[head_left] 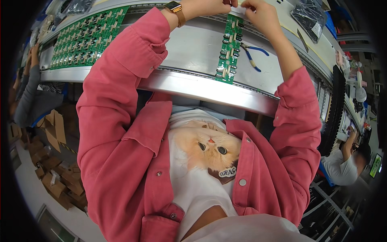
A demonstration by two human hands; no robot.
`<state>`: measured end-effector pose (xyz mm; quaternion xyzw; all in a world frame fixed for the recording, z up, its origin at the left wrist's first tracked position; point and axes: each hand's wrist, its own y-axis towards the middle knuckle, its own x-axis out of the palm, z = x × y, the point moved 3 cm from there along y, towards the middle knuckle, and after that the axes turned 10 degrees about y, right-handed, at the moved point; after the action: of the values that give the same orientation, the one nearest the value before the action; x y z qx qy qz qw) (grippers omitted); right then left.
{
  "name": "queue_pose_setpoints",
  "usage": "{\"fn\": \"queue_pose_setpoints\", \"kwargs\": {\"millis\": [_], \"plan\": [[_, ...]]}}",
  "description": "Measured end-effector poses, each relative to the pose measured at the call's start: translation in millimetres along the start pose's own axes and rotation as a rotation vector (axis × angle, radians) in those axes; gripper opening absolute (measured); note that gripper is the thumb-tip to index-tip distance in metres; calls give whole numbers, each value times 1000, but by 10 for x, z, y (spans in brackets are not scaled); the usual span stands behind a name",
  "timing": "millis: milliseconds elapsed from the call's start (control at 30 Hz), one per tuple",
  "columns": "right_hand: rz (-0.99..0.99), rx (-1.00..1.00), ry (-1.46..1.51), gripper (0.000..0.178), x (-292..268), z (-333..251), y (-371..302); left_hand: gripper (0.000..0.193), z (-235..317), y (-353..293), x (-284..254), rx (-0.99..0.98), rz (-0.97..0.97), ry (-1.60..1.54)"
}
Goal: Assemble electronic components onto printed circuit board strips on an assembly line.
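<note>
Both my hands are at the top edge, above the far end of a narrow green circuit board strip [229, 52] lying across the metal rail track. My left hand [211, 5], with a watch on its wrist, is partly cut off by the picture's edge; its fingertips are pinched together. Facing it, my right hand [263, 16] has thumb and fingers closed near a small whitish patch. What either hand holds is too small to make out. Cutting pliers with blue handles [258, 49] lie right of the strip, their jaws close to it.
Several green circuit board strips [86, 38] stand side by side at the left of the track. A metal rail [209, 96] runs along the near edge. Tweezers [302, 40] and a clear bag of dark parts [309, 20] lie at the far right. Co-workers sit at both sides.
</note>
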<state>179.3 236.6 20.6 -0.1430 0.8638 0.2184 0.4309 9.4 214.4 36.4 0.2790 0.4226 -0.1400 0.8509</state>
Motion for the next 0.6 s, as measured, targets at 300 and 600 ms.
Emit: {"fn": "queue_pose_setpoints", "kwargs": {"millis": [300, 600], "plan": [[-96, 135, -257, 16, 324, 112, 511, 13, -172, 2, 171, -175, -311, -219], [85, -60, -236, 15, 375, 250, 491, 11, 83, -58, 215, 31, -280, 76]]}}
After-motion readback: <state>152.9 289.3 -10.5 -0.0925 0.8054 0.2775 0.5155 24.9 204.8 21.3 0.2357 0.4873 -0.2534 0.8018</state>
